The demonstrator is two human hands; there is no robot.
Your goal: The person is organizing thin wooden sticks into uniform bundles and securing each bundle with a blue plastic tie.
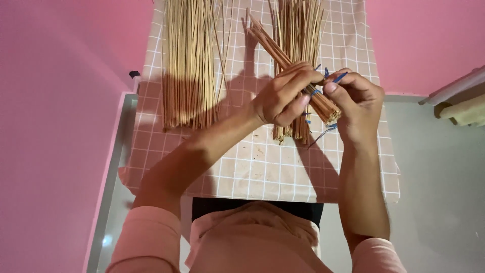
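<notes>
The left hand (282,95) is closed around a small bundle of thin tan sticks (298,76), held up over the table. The right hand (357,101) pinches a thin blue string (339,77) wrapped near the bundle's end. Under the hands lies a second heap of tan sticks (298,30), partly hidden by them. A big loose pile of sticks (189,60) lies off to the left on the pink checked cloth (252,167).

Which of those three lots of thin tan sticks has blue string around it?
The small bundle of thin tan sticks held in both hands, left hand and right hand. The two loose piles on the checked cloth show no string.
</notes>
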